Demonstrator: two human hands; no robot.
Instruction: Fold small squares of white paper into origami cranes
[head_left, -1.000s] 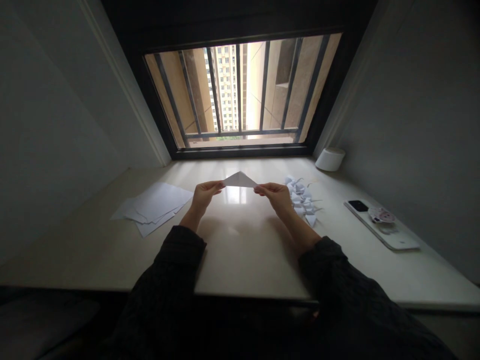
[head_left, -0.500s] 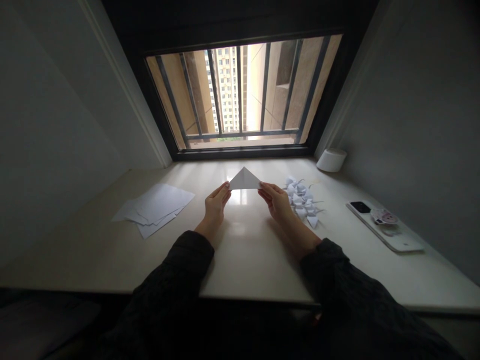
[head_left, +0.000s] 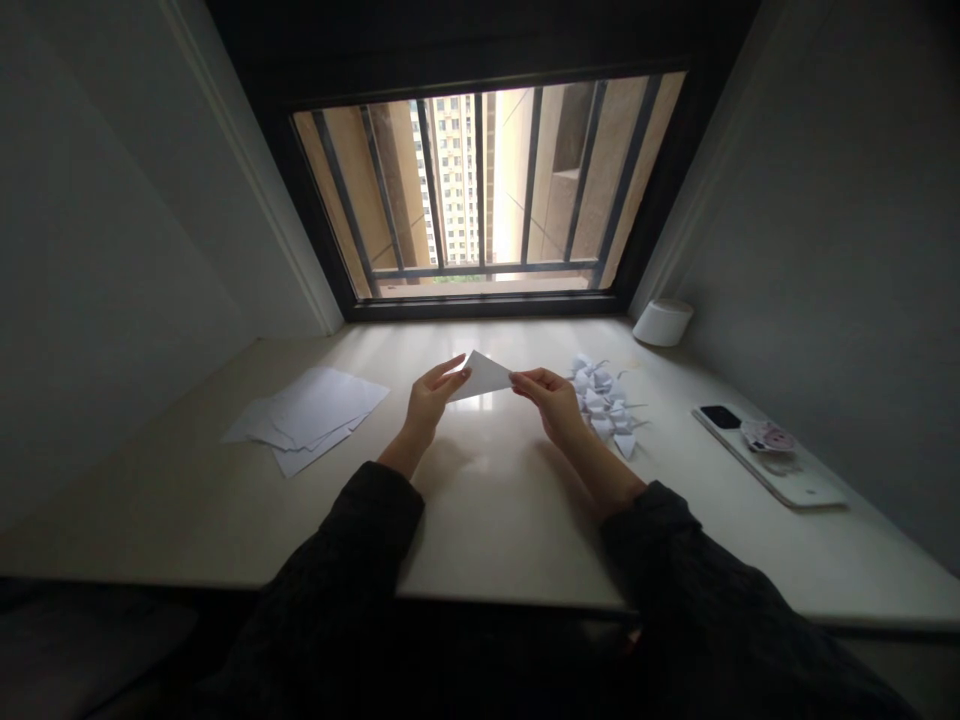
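A small sheet of white paper folded into a triangle [head_left: 484, 376] is held up between my two hands, its peak pointing away from me and its long edge tilted. My left hand [head_left: 432, 395] grips the left end, thumb on the near face and fingers behind. At the right corner, my right hand [head_left: 551, 400] pinches the paper between thumb and fingers. Just beyond the right hand lies a cluster of folded white paper pieces [head_left: 604, 402] with thin pointed ends, partly hidden by that hand.
Loose white paper sheets [head_left: 319, 410] lie overlapping on the pale counter [head_left: 480, 540] at left. On the right are a white phone [head_left: 780, 465] with a round grip and, farther back, a white roll [head_left: 663, 322]. A barred window [head_left: 480, 305] closes off the back.
The folded paper has tilted, its left end dropping toward me and its peak shifting left. My left hand has moved slightly left and taken more of the paper; the right stays nearly in place.
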